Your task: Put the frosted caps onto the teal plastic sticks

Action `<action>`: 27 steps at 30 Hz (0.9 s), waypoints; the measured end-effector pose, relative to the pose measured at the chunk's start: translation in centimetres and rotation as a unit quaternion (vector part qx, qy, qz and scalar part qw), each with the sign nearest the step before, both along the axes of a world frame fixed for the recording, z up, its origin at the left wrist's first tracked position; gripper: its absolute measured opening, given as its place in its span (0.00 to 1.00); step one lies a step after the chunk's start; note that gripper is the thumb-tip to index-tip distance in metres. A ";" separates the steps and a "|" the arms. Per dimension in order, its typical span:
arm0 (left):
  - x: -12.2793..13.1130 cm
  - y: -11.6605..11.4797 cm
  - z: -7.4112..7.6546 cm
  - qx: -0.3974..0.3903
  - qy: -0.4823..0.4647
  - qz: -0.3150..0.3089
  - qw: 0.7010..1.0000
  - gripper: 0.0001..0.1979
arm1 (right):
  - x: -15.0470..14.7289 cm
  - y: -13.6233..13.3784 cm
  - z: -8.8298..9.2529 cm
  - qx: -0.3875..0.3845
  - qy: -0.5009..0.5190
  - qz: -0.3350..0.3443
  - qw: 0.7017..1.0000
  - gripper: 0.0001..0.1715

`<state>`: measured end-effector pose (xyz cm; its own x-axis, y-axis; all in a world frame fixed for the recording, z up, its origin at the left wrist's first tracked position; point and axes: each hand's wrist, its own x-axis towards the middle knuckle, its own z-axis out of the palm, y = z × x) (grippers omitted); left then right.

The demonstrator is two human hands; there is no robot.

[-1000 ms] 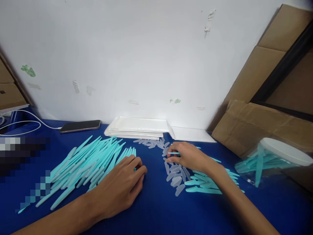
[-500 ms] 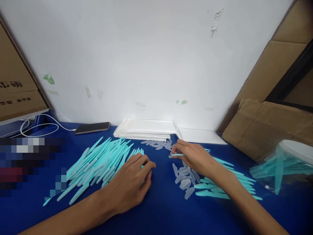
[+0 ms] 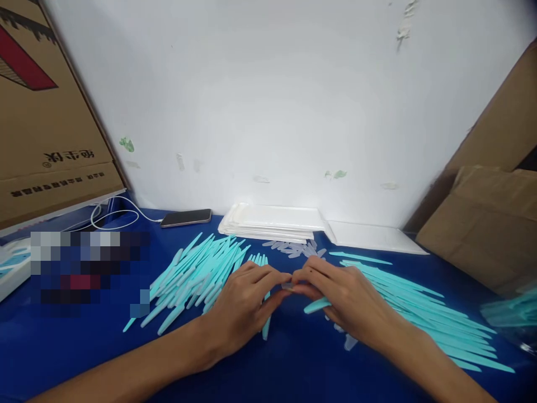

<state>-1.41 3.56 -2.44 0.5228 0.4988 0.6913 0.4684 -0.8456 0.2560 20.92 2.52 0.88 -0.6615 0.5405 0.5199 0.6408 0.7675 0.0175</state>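
Pinching clear cap [image 3: 287,286] in left hand [image 3: 245,305] grip; teal stick [image 3: 315,305] pinched in right hand [image 3: 350,296] grip. Probably light, stiff, slick plastic; best held mid-shaft, cap by sides.

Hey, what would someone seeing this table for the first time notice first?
The turquoise sticks: a left heap and a longer right heap fanned across the blue table. Between them, the left hand and right hand pinch a small clear cap together, the right also gripping one turquoise stick.
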 end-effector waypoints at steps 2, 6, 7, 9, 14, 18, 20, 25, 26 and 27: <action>0.1 0.0 0.0 -0.008 -0.045 -0.014 0.999 0.06 | 0.0 0.0 -0.1 0.003 0.016 0.005 1.000 0.10; 0.4 -0.3 0.3 -0.136 -0.131 -0.015 0.982 0.05 | 0.1 0.1 0.0 0.003 0.043 0.006 0.999 0.07; 0.5 -0.3 0.5 -0.174 -0.148 -0.010 0.973 0.05 | 0.2 0.1 0.1 0.003 0.045 0.000 0.999 0.07; 0.5 -0.3 1.0 -0.231 -0.176 0.002 0.957 0.05 | 0.4 0.2 0.2 0.000 0.045 -0.018 0.999 0.07; 0.1 -0.4 1.9 -0.278 -0.207 -0.003 0.938 0.05 | 0.7 0.7 0.1 -0.030 0.048 -0.117 0.992 0.14; 0.1 -0.5 2.0 -0.307 -0.208 -0.021 0.928 0.07 | 0.4 0.4 0.2 -0.079 0.043 -0.148 0.985 0.25; 0.2 -0.6 2.0 -0.326 -0.209 -0.028 0.921 0.07 | 0.2 0.1 0.5 -0.107 0.042 -0.146 0.983 0.27; 0.3 -0.5 1.8 -0.304 -0.170 -0.005 0.937 0.05 | 0.1 -0.2 0.8 -0.149 0.044 -0.154 0.976 0.19; 0.2 -0.5 1.7 -0.290 -0.156 0.005 0.944 0.05 | 0.2 -0.1 0.8 -0.154 0.046 -0.154 0.975 0.19; 0.2 -0.5 1.6 -0.274 -0.140 0.014 0.951 0.04 | 0.2 -0.1 0.8 -0.159 0.050 -0.149 0.975 0.19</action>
<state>-1.18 3.06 -0.82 0.3382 0.8349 0.4342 0.3367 -0.5382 0.7726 21.13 2.46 1.70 -0.4051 0.8457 0.3474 0.8227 0.5030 -0.2650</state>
